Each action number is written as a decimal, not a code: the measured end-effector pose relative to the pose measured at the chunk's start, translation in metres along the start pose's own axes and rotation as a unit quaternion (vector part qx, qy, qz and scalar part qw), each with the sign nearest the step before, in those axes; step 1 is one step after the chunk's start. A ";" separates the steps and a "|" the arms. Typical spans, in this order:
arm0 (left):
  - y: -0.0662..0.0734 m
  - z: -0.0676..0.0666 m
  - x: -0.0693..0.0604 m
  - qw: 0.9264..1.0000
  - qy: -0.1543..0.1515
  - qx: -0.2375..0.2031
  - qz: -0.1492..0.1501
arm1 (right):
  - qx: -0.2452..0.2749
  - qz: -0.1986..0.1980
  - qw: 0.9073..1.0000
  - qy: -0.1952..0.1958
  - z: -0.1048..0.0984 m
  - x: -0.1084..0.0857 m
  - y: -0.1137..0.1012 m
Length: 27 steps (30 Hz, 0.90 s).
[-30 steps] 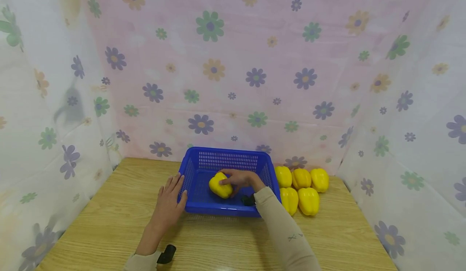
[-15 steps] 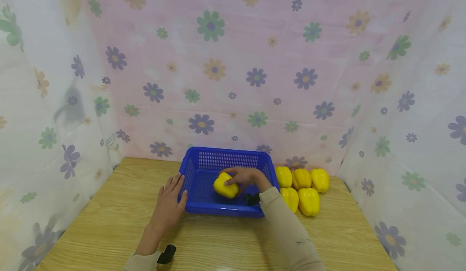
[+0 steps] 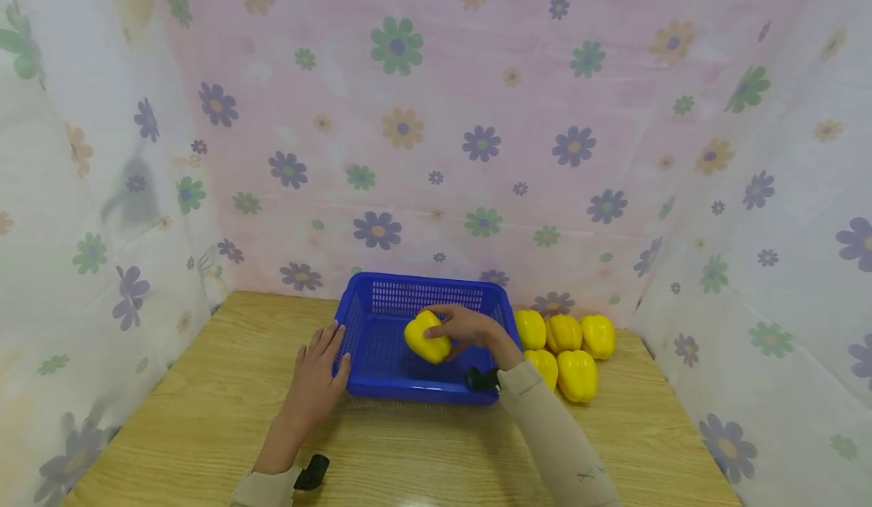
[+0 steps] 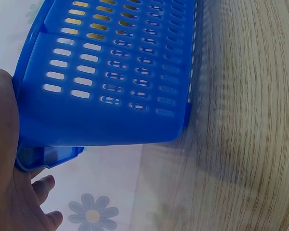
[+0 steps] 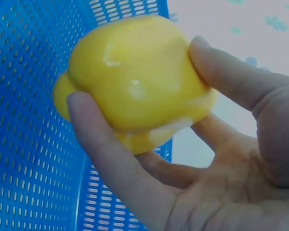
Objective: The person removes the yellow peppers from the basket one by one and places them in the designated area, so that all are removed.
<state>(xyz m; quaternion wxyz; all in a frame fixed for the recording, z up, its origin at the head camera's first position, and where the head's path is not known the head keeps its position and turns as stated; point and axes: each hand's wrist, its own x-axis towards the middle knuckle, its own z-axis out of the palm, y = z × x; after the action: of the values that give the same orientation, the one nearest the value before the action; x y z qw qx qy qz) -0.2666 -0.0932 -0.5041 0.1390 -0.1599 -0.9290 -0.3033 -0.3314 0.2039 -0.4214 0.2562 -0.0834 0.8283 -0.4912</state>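
A yellow bell pepper (image 3: 427,337) is held in my right hand (image 3: 466,326), above the floor of a blue plastic basket (image 3: 436,391). In the right wrist view, the thumb and fingers (image 5: 111,159) grip the glossy pepper (image 5: 135,72) from both sides. My left hand (image 3: 315,377) lies against the basket's left rim with its fingers fairly straight. The left wrist view has that hand (image 4: 9,144) touching the rim near a corner of the slotted basket wall (image 4: 101,115).
Several more yellow bell peppers (image 3: 577,376) stand grouped on the wooden table (image 3: 381,454) right of the basket. Flower-patterned cloth (image 3: 436,136) encloses the table at the back and both sides. A black wrist device (image 3: 312,473) sits by the left sleeve.
My right hand has lifted the bell pepper a little and carried it rightward within the basket. The left hand and the basket stay in place.
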 end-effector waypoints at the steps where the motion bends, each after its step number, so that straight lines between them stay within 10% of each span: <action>1: 0.000 0.000 0.000 1.000 0.001 0.000 0.001 | 0.002 -0.005 1.000 0.002 0.000 -0.002 0.000; 27: 0.000 0.000 0.002 1.000 0.001 0.012 -0.002 | 0.130 -0.090 0.986 0.059 -0.001 -0.046 0.016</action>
<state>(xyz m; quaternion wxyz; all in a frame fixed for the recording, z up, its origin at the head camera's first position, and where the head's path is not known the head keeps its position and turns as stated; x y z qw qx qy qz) -0.2686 -0.0931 -0.5038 0.1407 -0.1560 -0.9328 -0.2929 -0.2905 0.2304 -0.4190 0.1701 -0.0947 0.7601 -0.6199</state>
